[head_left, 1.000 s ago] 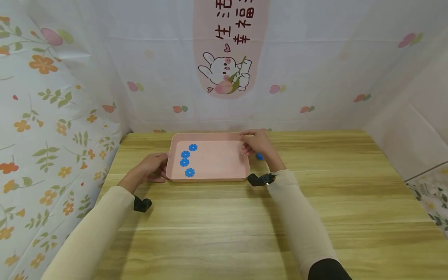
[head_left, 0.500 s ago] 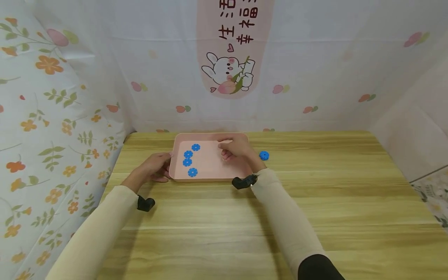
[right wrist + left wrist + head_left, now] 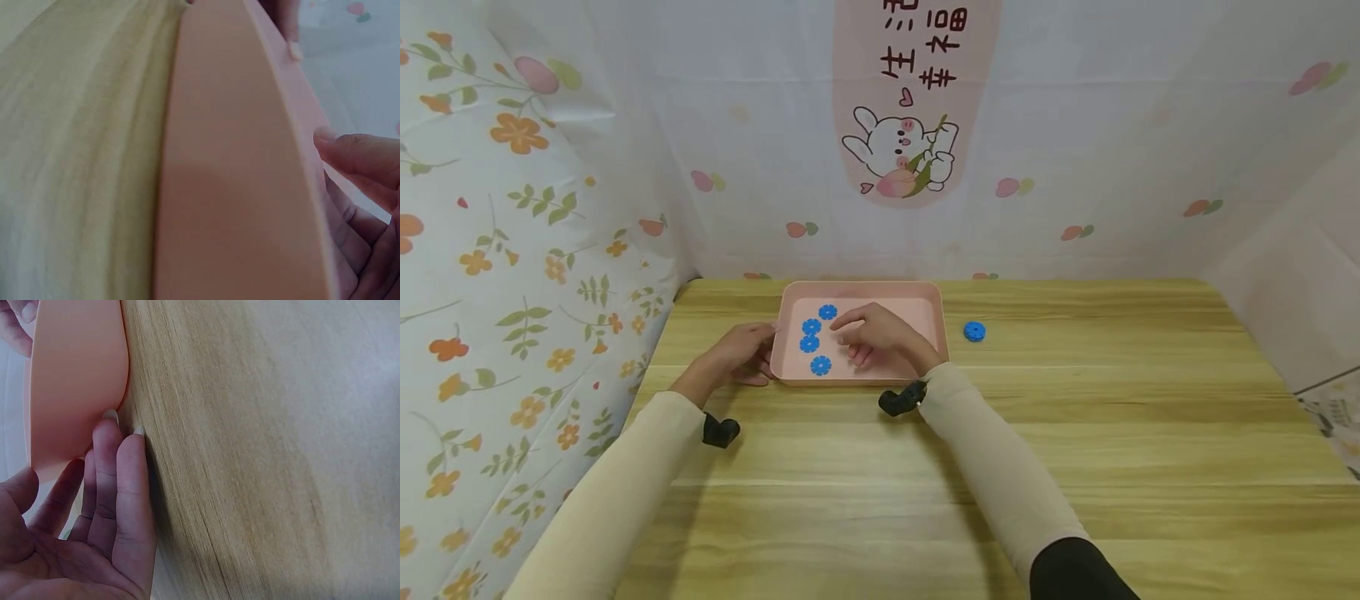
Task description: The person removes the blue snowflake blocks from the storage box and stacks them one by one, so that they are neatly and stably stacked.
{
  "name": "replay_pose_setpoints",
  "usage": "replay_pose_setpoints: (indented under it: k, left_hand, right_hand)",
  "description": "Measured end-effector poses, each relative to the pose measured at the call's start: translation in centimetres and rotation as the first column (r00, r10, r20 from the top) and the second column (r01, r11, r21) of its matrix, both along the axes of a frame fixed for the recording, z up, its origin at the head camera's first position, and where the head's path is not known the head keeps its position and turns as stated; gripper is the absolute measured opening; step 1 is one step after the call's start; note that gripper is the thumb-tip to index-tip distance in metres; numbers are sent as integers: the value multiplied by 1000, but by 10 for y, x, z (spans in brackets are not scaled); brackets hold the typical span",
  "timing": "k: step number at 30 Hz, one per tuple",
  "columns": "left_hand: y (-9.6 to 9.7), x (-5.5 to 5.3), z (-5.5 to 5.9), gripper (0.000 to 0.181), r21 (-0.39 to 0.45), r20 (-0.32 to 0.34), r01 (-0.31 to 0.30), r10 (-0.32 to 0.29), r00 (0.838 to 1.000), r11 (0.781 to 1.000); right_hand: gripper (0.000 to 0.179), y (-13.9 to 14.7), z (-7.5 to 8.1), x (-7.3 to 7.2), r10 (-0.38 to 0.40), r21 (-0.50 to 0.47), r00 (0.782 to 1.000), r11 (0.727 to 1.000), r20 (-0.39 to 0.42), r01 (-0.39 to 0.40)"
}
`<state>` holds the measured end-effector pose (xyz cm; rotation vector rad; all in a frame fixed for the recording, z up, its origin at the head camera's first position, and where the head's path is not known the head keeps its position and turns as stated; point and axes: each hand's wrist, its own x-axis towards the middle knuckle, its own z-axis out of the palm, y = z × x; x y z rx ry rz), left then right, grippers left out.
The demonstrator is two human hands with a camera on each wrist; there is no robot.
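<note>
A shallow pink tray (image 3: 917, 310) lies on the wooden table. Several blue notched discs (image 3: 821, 365) are scattered in its left half. At the tray's left end, the left hand (image 3: 739, 350) holds the rim; in the left wrist view its thumb is at the edge and its fingertips (image 3: 107, 425) meet the outer wall low down. Over the middle of the tray hovers the right hand (image 3: 880, 330), index finger reaching toward the discs and the other fingers bent. Nothing shows between its thumb (image 3: 340, 153) and fingers in the right wrist view.
To the right of the tray, a small stack of blue discs (image 3: 974, 332) sits on the wooden table (image 3: 1112, 417). A white printed cloth (image 3: 760, 125) hangs behind the table and along its left side.
From the tray's right edge, the right hand has moved left to its middle, close to the discs, uncovering the stack on the table. The left hand stays at the rim.
</note>
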<state>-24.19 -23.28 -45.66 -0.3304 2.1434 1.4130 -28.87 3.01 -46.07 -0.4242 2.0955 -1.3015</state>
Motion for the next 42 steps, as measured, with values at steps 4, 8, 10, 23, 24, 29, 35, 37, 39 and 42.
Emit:
replay_pose_setpoints:
  k: [4, 8, 10, 23, 24, 29, 35, 37, 39, 42]
  left_hand:
    - [1, 0, 2, 49, 10, 0, 6, -6, 1000, 1000]
    - [1, 0, 4, 49, 13, 1, 9, -9, 1000, 1000]
    - [0, 1, 4, 49, 12, 2, 9, -9, 1000, 1000]
    - [1, 3, 3, 49, 10, -1, 7, -7, 1000, 1000]
    - [1, 3, 4, 49, 7, -1, 7, -7, 1000, 1000]
    - [1, 3, 4, 49, -5, -1, 10, -10, 1000, 1000]
    - [2, 3, 3, 49, -8, -6, 9, -9, 1000, 1000]
    - [2, 3, 3, 49, -5, -7, 7, -7, 1000, 1000]
    - [2, 3, 4, 48, -4, -8, 6, -6, 1000, 1000]
    - [2, 3, 4, 48, -1, -8, 6, -6, 1000, 1000]
  right_hand:
    - [28, -6, -4, 3, 22, 2, 1000, 1000, 22, -22]
    - [28, -12, -8, 8, 58, 8, 998, 998, 20, -58]
    - [29, -14, -11, 9, 75, 9, 997, 997, 28, -75]
    - [24, -21, -17, 14, 84, 10, 996, 996, 43, -84]
    - [24, -22, -17, 14, 84, 9, 995, 996, 46, -85]
    - [24, -23, -15, 15, 74, 9, 995, 997, 70, -74]
    - [21, -27, -12, 15, 79, 105, 997, 991, 25, -81]
    - [21, -27, -12, 14, 76, 119, 997, 990, 22, -78]
    - [19, -26, -11, 14, 65, 113, 997, 991, 35, -69]
    - [12, -23, -12, 13, 57, 96, 998, 994, 37, -60]
